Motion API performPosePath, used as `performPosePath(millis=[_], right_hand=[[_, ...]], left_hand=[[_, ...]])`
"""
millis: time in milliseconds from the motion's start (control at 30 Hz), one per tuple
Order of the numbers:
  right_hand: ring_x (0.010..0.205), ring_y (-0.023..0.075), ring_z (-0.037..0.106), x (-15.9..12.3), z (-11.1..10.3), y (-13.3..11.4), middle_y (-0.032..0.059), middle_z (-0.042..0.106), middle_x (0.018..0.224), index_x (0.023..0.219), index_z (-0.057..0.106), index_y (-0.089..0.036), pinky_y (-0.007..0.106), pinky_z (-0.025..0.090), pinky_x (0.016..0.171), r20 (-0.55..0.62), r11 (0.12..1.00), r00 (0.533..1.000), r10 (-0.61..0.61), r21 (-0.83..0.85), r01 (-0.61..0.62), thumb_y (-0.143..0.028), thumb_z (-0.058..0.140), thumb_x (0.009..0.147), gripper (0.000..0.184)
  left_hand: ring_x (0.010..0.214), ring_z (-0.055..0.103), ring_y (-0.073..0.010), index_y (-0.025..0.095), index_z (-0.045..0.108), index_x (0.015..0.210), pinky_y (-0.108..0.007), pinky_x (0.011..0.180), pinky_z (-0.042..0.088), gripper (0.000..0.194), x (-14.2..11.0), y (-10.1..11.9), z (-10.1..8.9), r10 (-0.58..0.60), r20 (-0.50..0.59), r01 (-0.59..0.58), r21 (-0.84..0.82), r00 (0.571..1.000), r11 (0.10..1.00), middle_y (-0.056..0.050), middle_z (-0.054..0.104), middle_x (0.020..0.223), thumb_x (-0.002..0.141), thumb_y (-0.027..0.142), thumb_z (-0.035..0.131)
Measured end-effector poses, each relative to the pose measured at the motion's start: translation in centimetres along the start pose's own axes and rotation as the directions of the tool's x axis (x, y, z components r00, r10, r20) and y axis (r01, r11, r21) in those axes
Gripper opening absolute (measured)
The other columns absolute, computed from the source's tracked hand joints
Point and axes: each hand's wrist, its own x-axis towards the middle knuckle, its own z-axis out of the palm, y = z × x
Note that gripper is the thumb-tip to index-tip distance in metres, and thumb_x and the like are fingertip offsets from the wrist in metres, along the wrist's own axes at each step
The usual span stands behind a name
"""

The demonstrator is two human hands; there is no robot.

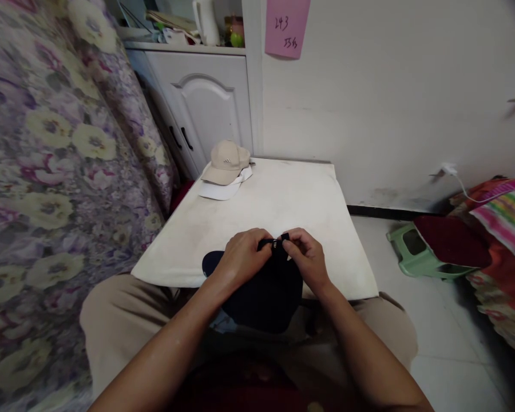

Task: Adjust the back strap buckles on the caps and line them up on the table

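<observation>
A dark navy baseball cap (261, 297) lies at the near edge of the table, its crown hanging toward my lap and its brim pointing left. My left hand (249, 252) is closed, pinching the cap's back strap just left of a small metal buckle (275, 244). On the other side of the buckle, my right hand (305, 254) pinches the strap's dark end between thumb and fingers. Part of the brim and crown is hidden under my left hand and forearm.
At the table's (292, 200) far left corner, a beige cap (228, 163) rests on a white cap (220, 191). A floral curtain (60, 200) hangs at the left. Behind stands a white cabinet (206, 103). On the floor at right is a green stool (412, 252).
</observation>
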Motion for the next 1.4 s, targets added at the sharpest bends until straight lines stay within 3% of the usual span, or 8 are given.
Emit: performPosePath(millis=[267, 433, 600, 800, 1200, 1400], right_hand=[[0.073, 0.0154, 0.057, 0.1, -0.3, 0.1, -0.0002, 0.059, 0.078, 0.082, 0.060, -0.021, 0.028, 0.048, 0.069, 0.059, 1.000, 0.998, -0.001, 0.001, 0.001, -0.030, 0.063, 0.085, 0.010], [0.078, 0.0170, 0.059, 0.0, -0.6, -0.3, 0.0026, 0.062, 0.085, 0.081, 0.061, -0.021, 0.030, 0.048, 0.072, 0.086, 0.996, 0.995, -0.042, -0.077, 0.049, -0.032, 0.055, 0.090, 0.016], [0.086, 0.0188, 0.062, 0.0, -0.6, -0.3, 0.0039, 0.063, 0.089, 0.074, 0.056, -0.021, 0.032, 0.050, 0.078, 0.059, 0.989, 0.994, -0.091, -0.109, 0.097, -0.024, 0.059, 0.085, 0.012], [0.084, 0.0185, 0.062, 0.0, -0.7, -0.1, 0.0031, 0.065, 0.087, 0.077, 0.055, -0.021, 0.033, 0.050, 0.079, 0.119, 0.970, 0.989, -0.085, -0.216, 0.109, -0.018, 0.059, 0.081, 0.007], [0.067, 0.0146, 0.058, 0.0, -0.1, 0.5, -0.0011, 0.060, 0.075, 0.081, 0.055, -0.021, 0.026, 0.046, 0.061, 0.040, 0.973, 0.999, -0.013, -0.230, 0.022, -0.021, 0.060, 0.080, 0.006], [0.078, 0.0178, 0.062, -0.2, 0.4, 0.6, 0.0026, 0.064, 0.086, 0.094, 0.059, -0.022, 0.030, 0.050, 0.069, -0.004, 0.947, 0.995, -0.097, -0.307, 0.092, -0.018, 0.056, 0.080, 0.015]], left_hand=[[0.080, 0.064, -0.0197, 0.021, 0.069, 0.087, -0.029, 0.069, 0.044, 0.020, 0.0, 0.1, 0.1, 0.022, 0.025, -0.021, -0.010, 0.999, 1.000, -0.003, 0.072, 0.086, 0.083, 0.019, 0.050], [0.079, 0.064, -0.0193, 0.021, 0.069, 0.086, -0.028, 0.067, 0.043, 0.020, 0.0, 0.2, 0.0, 0.013, 0.022, -0.013, -0.011, 1.000, 1.000, -0.003, 0.072, 0.085, 0.082, 0.017, 0.050], [0.079, 0.064, -0.0196, 0.022, 0.069, 0.085, -0.028, 0.066, 0.044, 0.019, 0.0, 0.3, 0.1, 0.011, 0.024, -0.010, -0.010, 1.000, 1.000, -0.002, 0.073, 0.085, 0.082, 0.018, 0.051], [0.080, 0.065, -0.0199, 0.022, 0.070, 0.086, -0.028, 0.066, 0.044, 0.020, 0.0, 0.5, 0.0, 0.002, 0.032, -0.002, -0.001, 0.999, 1.000, -0.003, 0.073, 0.086, 0.082, 0.018, 0.051], [0.081, 0.065, -0.0203, 0.022, 0.070, 0.088, -0.029, 0.068, 0.044, 0.021, 0.0, 0.3, 0.3, 0.035, 0.047, -0.036, 0.025, 0.998, 0.999, -0.003, 0.073, 0.087, 0.082, 0.017, 0.050], [0.079, 0.065, -0.0200, 0.022, 0.069, 0.087, -0.029, 0.066, 0.043, 0.021, 0.1, 0.6, 0.2, 0.036, 0.077, -0.037, 0.012, 0.996, 0.999, -0.003, 0.073, 0.085, 0.082, 0.017, 0.050]])
